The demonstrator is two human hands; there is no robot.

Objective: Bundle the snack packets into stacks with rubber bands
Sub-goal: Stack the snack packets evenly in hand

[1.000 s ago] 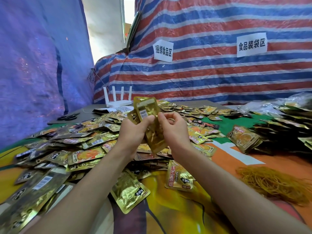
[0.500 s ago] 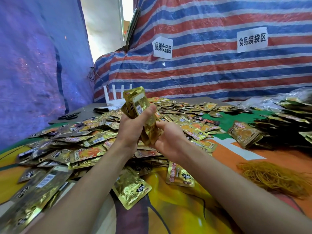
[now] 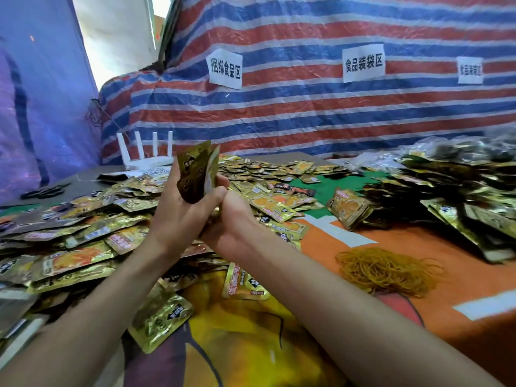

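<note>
Striped tarp [image 3: 307, 121] behind, table [image 3: 418, 247] buried in loose packets [image 3: 83, 238]: the bundling looks far from done.
The left hand [image 3: 178, 216] grips a small stack [image 3: 196, 174] upright above the heap. The right hand [image 3: 237, 230] presses in beneath, its fingers hidden, so I can't tell its grasp. I see no band on the stack yet. The rubber bands [image 3: 385, 270] lie heaped at the right, near one squared-up bundle [image 3: 349, 208].

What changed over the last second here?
The left hand turned the stack of gold foil snack packets from slanted and face-on to nearly upright, keeping its grip. The right hand slid from the stack's side down to its lower end, against the left palm. The tan rubber band heap and the loose scattered packets stayed put.
</note>
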